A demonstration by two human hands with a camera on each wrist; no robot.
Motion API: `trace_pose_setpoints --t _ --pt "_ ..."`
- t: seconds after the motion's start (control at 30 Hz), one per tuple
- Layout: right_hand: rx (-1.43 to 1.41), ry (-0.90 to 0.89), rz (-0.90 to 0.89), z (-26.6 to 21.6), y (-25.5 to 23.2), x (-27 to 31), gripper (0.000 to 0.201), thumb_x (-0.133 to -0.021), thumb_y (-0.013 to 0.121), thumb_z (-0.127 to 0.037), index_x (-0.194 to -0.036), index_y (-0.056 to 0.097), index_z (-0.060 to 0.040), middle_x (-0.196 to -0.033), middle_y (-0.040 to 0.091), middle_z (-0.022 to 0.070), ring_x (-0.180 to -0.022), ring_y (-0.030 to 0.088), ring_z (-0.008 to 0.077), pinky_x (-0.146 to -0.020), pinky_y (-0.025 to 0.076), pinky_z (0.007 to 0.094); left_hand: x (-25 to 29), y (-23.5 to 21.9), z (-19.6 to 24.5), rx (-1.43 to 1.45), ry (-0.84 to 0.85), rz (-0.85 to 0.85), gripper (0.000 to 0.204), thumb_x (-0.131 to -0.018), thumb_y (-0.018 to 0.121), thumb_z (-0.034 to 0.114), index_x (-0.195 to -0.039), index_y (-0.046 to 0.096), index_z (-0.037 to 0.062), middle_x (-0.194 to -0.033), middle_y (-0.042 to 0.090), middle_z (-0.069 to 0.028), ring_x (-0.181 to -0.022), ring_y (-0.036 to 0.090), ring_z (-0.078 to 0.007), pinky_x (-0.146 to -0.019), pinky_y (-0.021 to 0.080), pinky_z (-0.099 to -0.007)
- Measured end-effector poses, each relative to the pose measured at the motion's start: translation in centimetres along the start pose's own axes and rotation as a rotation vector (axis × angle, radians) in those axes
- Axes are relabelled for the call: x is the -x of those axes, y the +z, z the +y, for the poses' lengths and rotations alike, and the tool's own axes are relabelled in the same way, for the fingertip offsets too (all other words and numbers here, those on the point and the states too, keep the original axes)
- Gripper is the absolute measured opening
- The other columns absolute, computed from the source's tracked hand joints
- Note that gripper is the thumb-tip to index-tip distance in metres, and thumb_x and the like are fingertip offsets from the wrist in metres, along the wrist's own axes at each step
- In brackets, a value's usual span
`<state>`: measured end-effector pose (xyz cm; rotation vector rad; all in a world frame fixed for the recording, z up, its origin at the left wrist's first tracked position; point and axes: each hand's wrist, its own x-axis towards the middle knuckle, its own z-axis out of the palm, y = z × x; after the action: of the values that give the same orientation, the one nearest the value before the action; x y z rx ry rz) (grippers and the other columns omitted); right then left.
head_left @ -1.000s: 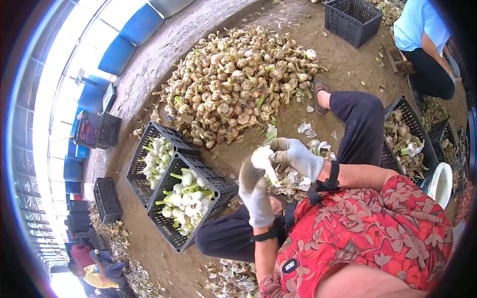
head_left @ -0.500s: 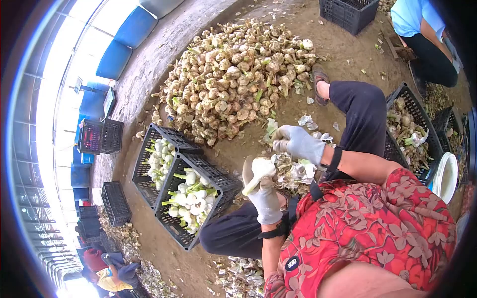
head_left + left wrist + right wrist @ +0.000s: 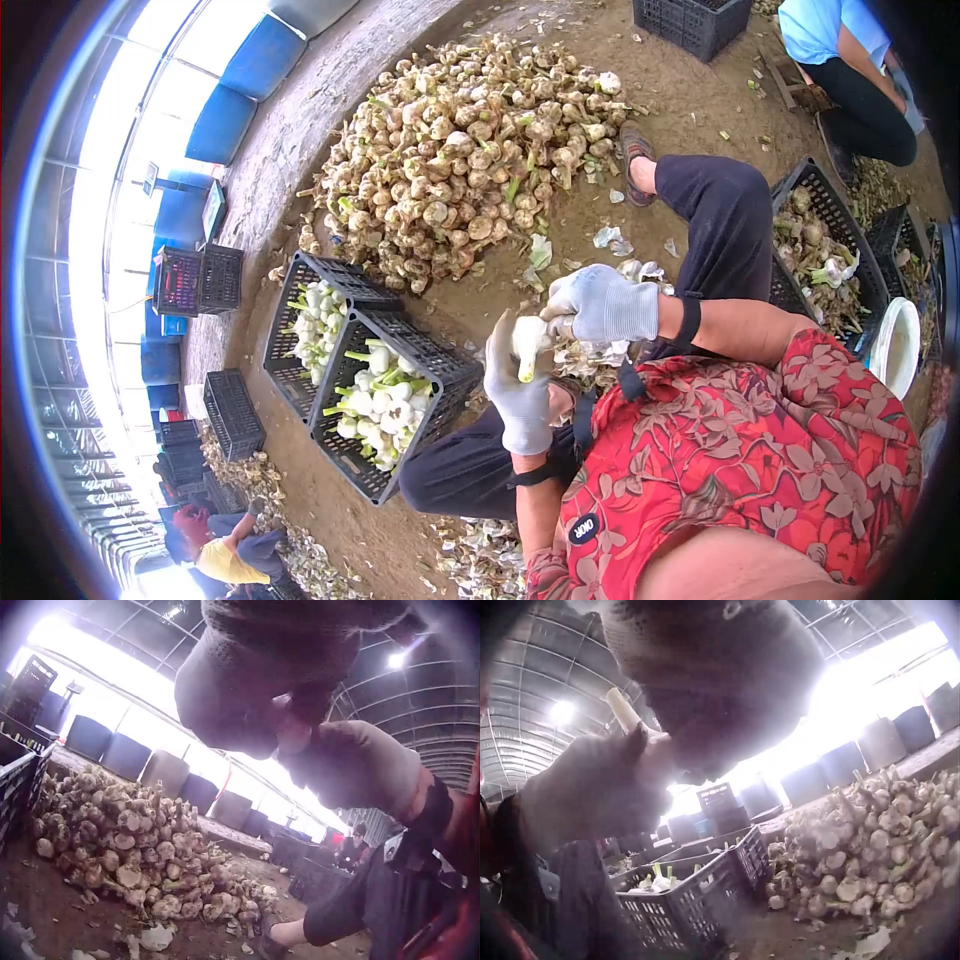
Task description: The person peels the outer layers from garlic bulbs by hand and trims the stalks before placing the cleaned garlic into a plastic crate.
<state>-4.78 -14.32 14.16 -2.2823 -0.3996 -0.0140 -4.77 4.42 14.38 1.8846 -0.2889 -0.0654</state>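
Note:
A white garlic bulb (image 3: 529,345) with a short stem pointing down is gripped in the gloved left hand (image 3: 518,390), thumb and fingers around it. The gloved right hand (image 3: 604,304) has its fingers curled at the bulb's right side, pinching at its surface. In the right wrist view the pale stem (image 3: 622,709) sticks out between the two hands. The left wrist view has both gloves close together, mostly hiding the bulb. Loose peelings (image 3: 588,362) lie beneath the hands.
Unpeeled garlic (image 3: 450,160) is heaped in front. Two black crates (image 3: 446,366) of cleaned bulbs stand at the left. At the right are a crate (image 3: 862,240) of garlic and scraps and a white bucket (image 3: 895,345). Another person (image 3: 850,80) sits at upper right.
The right hand moved away from the bulb, then came back down against it. The left hand has turned the bulb, its stem swinging from lower left to downward.

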Motion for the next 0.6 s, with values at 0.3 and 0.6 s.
trace_pose_setpoints --t 0.3,0.6 --pt "-0.113 0.172 -0.086 0.1 1.2 0.3 0.022 -0.074 0.062 -0.024 -0.08 0.07 -0.0045 -0.078 0.066 0.018 -0.076 0.064 0.0368 -0.068 0.051 0.0444 1.4 -0.8 -2.1 0.234 -0.139 -0.112 0.059 -0.081 0.075 0.019 -0.13 0.052 -0.0041 -0.112 0.063 -0.0092 -0.097 0.061 -0.0161 -0.084 0.05 -0.0275" --pt "-0.306 0.341 0.072 0.1 2.6 -0.2 0.021 -0.078 0.06 -0.02 -0.088 0.07 -0.0044 -0.089 0.067 0.0176 -0.084 0.065 0.0342 -0.073 0.051 0.0411 2.1 -0.5 -3.0 0.653 -0.212 -0.086 0.08 -0.076 0.077 0.029 -0.139 0.037 0.0017 -0.109 0.057 -0.0087 -0.094 0.056 -0.0143 -0.076 0.048 -0.0251"
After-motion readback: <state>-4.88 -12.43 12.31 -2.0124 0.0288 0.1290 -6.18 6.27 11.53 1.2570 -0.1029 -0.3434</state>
